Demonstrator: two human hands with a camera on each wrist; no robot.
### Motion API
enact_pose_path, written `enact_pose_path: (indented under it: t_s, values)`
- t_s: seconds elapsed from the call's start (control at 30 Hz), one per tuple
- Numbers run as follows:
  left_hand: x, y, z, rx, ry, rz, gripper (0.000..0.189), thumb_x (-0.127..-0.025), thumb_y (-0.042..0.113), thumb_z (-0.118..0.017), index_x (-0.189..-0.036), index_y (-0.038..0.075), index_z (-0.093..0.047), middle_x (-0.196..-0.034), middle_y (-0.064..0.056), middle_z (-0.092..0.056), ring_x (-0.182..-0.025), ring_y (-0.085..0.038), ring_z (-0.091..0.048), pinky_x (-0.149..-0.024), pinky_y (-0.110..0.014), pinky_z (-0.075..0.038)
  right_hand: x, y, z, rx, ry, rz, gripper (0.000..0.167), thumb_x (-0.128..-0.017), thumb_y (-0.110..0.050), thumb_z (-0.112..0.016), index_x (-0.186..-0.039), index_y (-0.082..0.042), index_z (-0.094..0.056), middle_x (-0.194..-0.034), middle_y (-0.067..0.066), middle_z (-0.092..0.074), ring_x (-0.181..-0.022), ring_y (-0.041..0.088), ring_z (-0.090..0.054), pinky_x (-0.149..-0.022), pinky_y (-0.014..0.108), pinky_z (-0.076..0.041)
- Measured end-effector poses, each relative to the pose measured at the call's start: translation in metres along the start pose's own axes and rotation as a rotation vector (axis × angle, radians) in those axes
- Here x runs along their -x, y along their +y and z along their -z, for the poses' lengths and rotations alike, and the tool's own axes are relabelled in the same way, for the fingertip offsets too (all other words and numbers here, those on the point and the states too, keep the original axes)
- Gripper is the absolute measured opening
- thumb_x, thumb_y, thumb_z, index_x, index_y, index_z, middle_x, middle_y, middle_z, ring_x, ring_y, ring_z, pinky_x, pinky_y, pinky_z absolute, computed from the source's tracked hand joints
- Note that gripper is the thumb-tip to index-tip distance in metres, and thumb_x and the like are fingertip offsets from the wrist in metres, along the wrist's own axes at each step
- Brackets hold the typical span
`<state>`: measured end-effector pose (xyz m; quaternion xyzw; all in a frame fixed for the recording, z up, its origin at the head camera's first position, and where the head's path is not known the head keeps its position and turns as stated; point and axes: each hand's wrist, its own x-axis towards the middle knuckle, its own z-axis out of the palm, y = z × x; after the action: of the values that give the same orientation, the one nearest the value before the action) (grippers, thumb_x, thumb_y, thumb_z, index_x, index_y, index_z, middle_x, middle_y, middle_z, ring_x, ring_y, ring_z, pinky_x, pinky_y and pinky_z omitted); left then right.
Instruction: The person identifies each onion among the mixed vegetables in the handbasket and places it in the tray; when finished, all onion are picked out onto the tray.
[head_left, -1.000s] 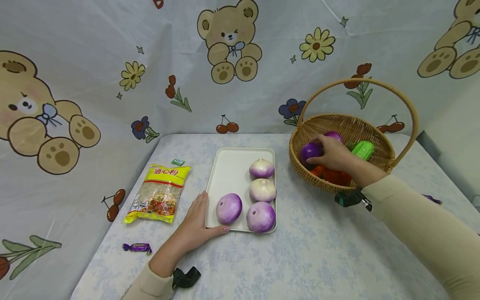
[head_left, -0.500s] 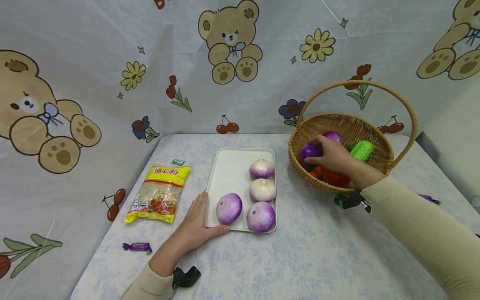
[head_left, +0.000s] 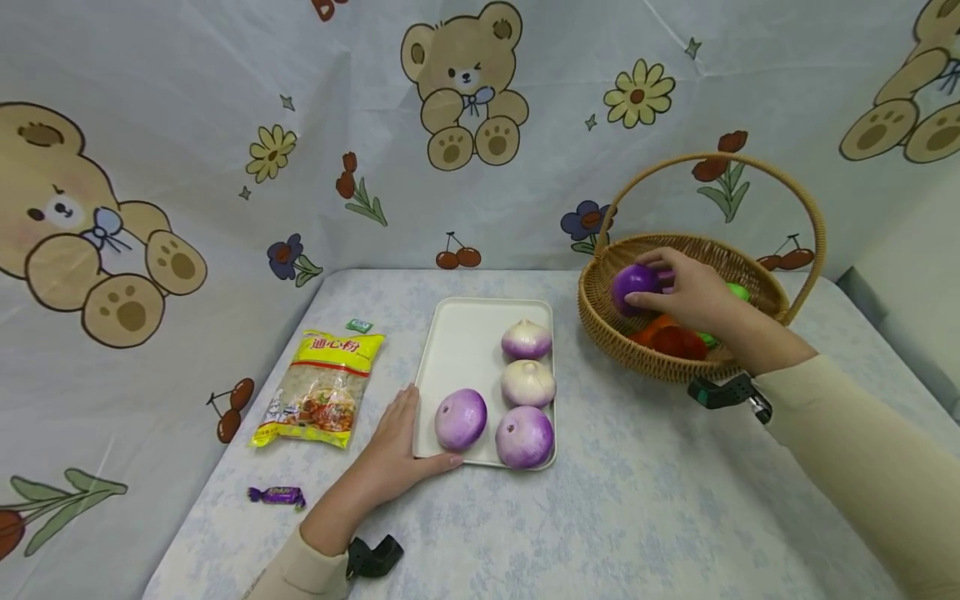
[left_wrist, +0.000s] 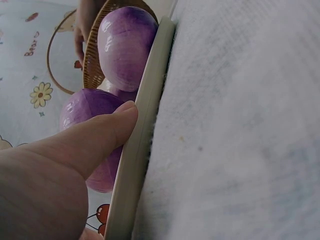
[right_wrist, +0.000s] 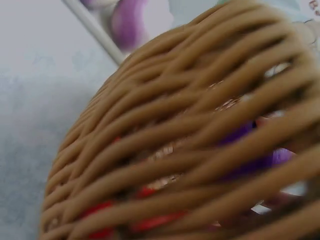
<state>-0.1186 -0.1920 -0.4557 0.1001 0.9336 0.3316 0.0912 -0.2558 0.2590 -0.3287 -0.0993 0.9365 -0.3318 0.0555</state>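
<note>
My right hand (head_left: 693, 292) holds a round, deep purple onion (head_left: 633, 289) over the left part of the wicker basket (head_left: 615, 354), thumb below and fingers curled round its far side. Through the weave in the right wrist view, a blurred patch of purple shows. My left hand (head_left: 390, 450) rests against the near left corner of the white tray (head_left: 461, 333), fingers straight along its side. In the left wrist view the thumb (left_wrist: 115, 127) lies on the tray's rim, close to an onion (left_wrist: 92, 107). Several purple and white onions, among them one at front right (head_left: 525, 437), sit on the tray.
Red and orange vegetables (head_left: 675, 342) and a partly hidden green one (head_left: 738, 292) lie in the basket, whose tall handle (head_left: 813, 217) arches overhead. Left of the tray are a yellow food bag (head_left: 322, 387), a purple-wrapped candy (head_left: 277, 496) and a small green packet (head_left: 359, 326).
The right hand has lifted the purple onion a little, up and slightly right within the basket. The purple piece behind it is now hidden. My left hand keeps its place at the tray.
</note>
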Motion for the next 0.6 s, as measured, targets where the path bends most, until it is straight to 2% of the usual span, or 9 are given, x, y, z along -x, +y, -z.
enact_pose_path:
  t_s: [0.13, 0.33, 0.47, 0.6]
  values:
    - [0.000, 0.001, 0.000, -0.005, -0.001, -0.003, 0.137, -0.080, 0.068, -0.082, -0.167, -0.003, -0.003, -0.173, -0.020, -0.004, -0.159, -0.033, 0.000, -0.124, -0.054, -0.009, 0.006, -0.013, 0.007, -0.052, 0.021, 0.015, 0.074, -0.100, -0.037, -0.076, -0.155, -0.004, -0.039, -0.152, 0.030, -0.043, -0.139, 0.052, -0.042, -0.104, 0.068, -0.043]
    - [-0.001, 0.000, 0.000, -0.010, 0.004, -0.004, 0.137, -0.080, 0.070, -0.082, -0.167, -0.002, -0.003, -0.174, -0.020, -0.004, -0.159, -0.033, 0.000, -0.124, -0.054, -0.010, 0.019, -0.048, 0.006, -0.124, 0.070, 0.108, 0.073, -0.098, -0.037, -0.078, -0.155, -0.010, -0.042, -0.152, 0.021, -0.048, -0.138, 0.046, -0.047, -0.100, 0.063, -0.049]
    - [-0.001, 0.000, -0.001, -0.005, 0.004, -0.004, 0.137, -0.080, 0.070, -0.081, -0.167, -0.002, -0.003, -0.174, -0.019, -0.004, -0.159, -0.033, 0.000, -0.124, -0.055, -0.010, 0.022, -0.071, -0.005, -0.166, 0.054, 0.182, 0.066, -0.098, -0.032, -0.079, -0.151, -0.012, -0.047, -0.148, 0.016, -0.053, -0.136, 0.040, -0.051, -0.101, 0.058, -0.050]
    - [-0.001, 0.000, 0.000, 0.000, 0.007, -0.004, 0.137, -0.080, 0.070, -0.081, -0.167, -0.002, -0.004, -0.174, -0.019, -0.004, -0.159, -0.034, -0.001, -0.123, -0.056, -0.010, 0.017, -0.086, -0.025, -0.210, 0.011, 0.283, 0.059, -0.097, -0.024, -0.081, -0.146, -0.011, -0.053, -0.144, 0.011, -0.056, -0.133, 0.035, -0.055, -0.101, 0.050, -0.052]
